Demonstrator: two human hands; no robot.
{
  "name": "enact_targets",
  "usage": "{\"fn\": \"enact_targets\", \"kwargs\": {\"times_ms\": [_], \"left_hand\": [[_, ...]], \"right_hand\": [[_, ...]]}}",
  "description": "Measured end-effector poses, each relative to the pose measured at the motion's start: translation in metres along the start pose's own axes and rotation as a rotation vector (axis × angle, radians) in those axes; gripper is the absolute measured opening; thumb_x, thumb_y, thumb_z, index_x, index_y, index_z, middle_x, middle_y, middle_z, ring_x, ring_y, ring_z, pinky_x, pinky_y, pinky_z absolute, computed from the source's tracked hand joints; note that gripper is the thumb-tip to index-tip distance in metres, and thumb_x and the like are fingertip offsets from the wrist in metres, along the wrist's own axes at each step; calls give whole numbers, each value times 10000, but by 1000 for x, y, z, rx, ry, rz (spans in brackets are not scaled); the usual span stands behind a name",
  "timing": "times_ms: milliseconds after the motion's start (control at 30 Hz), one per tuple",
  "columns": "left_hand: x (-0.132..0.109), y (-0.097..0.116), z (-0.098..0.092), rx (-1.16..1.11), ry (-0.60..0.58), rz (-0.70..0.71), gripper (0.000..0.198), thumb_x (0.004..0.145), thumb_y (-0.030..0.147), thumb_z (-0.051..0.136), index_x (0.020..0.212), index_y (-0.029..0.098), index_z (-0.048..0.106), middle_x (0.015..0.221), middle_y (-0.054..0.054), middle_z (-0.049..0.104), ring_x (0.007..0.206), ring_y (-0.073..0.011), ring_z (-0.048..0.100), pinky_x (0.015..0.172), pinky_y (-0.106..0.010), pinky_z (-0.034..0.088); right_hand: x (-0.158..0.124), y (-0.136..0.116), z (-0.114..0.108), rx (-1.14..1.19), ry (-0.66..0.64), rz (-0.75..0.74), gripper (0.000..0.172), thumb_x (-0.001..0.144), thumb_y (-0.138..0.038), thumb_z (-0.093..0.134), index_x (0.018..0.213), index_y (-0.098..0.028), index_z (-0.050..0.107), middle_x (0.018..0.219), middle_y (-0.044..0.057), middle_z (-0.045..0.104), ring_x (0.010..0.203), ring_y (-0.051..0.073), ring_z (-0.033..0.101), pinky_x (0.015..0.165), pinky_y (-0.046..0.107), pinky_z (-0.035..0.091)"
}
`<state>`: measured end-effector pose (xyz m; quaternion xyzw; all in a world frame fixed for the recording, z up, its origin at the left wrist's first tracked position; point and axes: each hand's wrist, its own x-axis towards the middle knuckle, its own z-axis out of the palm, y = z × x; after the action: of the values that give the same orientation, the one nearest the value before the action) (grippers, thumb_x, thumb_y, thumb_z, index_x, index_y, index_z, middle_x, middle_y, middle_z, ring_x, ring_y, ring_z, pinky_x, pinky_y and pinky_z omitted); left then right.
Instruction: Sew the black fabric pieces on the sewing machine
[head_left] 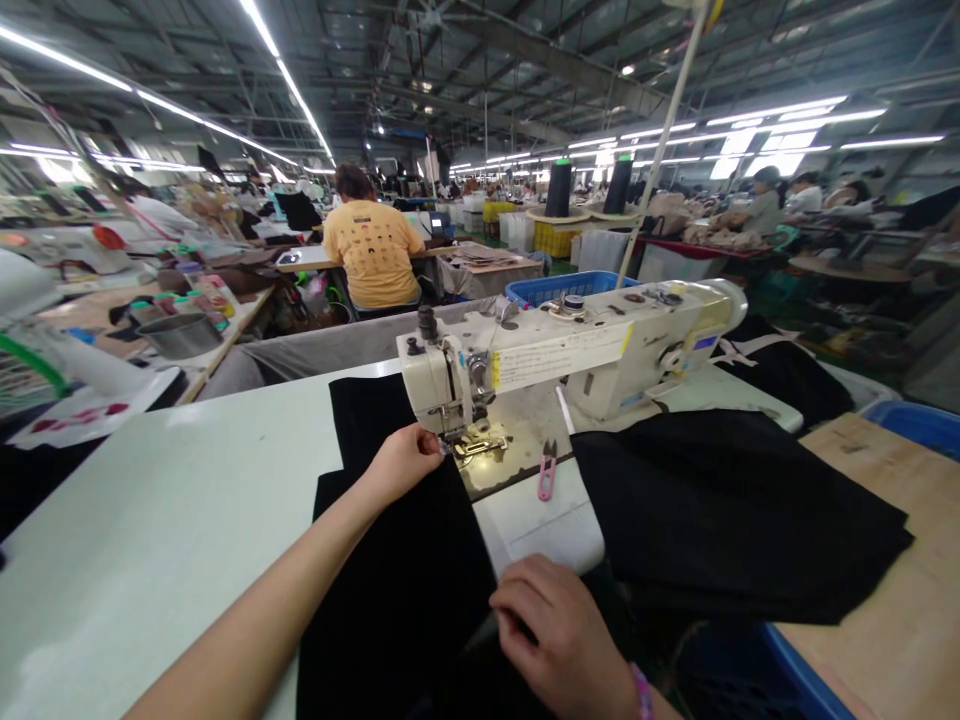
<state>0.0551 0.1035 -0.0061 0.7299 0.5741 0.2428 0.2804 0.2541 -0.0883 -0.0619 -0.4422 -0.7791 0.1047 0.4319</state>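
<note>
A black cloth piece (405, 590) lies along the left side of the sewing machine (540, 350) and hangs over the table's front edge. My left hand (405, 462) is closed, its thumb and fingers pinching the cloth's right edge just beside the needle and presser foot. Lower down, my right hand (559, 630) is curled closed, with its fingertips at the same cloth's edge near the front of the table. Pink-handled thread snips (547, 470) lie on the machine bed, apart from both hands.
To the right, a stack of black cloth pieces (735, 510) rests partly on a wooden board (885, 500). Blue baskets (570, 287) stand behind the machine and below the board. A person in a yellow shirt (373, 250) sits ahead. A metal pot (178, 336) stands on the left.
</note>
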Motion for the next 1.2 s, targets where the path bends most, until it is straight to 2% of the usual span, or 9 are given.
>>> {"fn": "enact_targets", "kwargs": {"times_ms": [333,433,500,567,633,700,800,1033,1200], "left_hand": [[9,-3,7,170,32,18,87,699,168,615,677,209,542,635,7,632,600,-176,610,572,-266,424],[1,2,7,269,125,27,92,751,218,634,821,179,589,806,-69,684,750,-251,662,651,-325,486],[-19,10,8,345,238,45,224,792,242,638,987,140,597,1089,-179,666,1046,-354,626,841,-447,504],[-52,19,13,387,280,127,260,839,252,622,1072,141,591,1214,-199,617,1173,-375,558,953,-524,471],[-91,24,21,368,144,312,131,896,241,575,1007,192,623,1066,-114,673,1022,-290,632,897,-454,535],[-127,22,30,340,-53,544,163,928,175,508,988,221,652,999,-62,707,929,-219,674,825,-351,588],[-152,7,37,462,-4,798,376,887,92,487,1234,154,617,1219,-115,705,1115,-244,667,905,-351,605],[-107,-18,24,578,45,912,418,872,45,448,1227,113,657,1221,-138,719,1134,-267,674,952,-407,601],[-76,-19,10,496,22,872,346,955,140,437,1184,155,696,1189,-120,734,1104,-248,685,946,-392,602]], "right_hand": [[7,4,4,-15,-25,-96,271,761,12,491,905,-205,563,936,62,681,900,224,635,819,377,520],[8,4,3,-14,-51,-92,263,776,6,493,910,-207,570,943,60,677,907,221,625,836,383,515],[8,4,2,-12,-56,-102,262,777,5,494,905,-209,576,934,56,671,895,218,617,833,381,514],[8,5,3,-11,-61,-101,259,772,1,499,900,-209,579,926,54,664,890,217,606,838,382,512],[8,6,3,-13,-83,-90,250,767,-5,504,897,-205,580,922,55,653,893,216,593,844,383,510],[11,7,4,-20,-106,-70,246,769,-11,507,902,-202,585,924,58,647,901,217,586,850,380,508],[22,10,5,-29,-118,-31,246,784,-19,514,924,-200,606,950,61,655,938,220,587,890,386,500],[57,22,7,-71,-128,-10,260,779,-28,559,936,-203,669,1018,65,683,1024,235,594,946,404,489],[62,30,-21,-147,27,68,207,862,-68,542,962,-195,671,1048,80,685,1001,240,615,948,417,493]]}}
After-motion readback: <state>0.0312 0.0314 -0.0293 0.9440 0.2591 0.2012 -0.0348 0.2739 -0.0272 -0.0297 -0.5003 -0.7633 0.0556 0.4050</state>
